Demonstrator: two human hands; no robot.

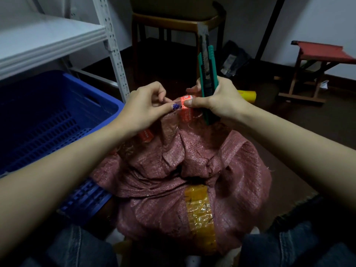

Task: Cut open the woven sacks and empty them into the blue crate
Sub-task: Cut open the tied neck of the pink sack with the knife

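Observation:
A pink-red woven sack [194, 170] stands between my knees, its neck bunched and wrapped in orange-red printed tape [186, 108]. A yellow tape strip [200, 212] runs down its front. My left hand [142, 106] pinches the taped neck from the left. My right hand [217, 99] presses its thumb on the same tape while gripping a green utility knife [207, 74], whose extended blade points up and away. The blue crate [48, 116] sits to the left of the sack, with nothing visible inside.
A white metal shelf unit [113, 45] stands behind the crate. A wooden chair [179, 26] is straight ahead, and a red folding stool [319, 68] at the right. A yellow roll [248, 95] lies on the dark floor behind my right hand.

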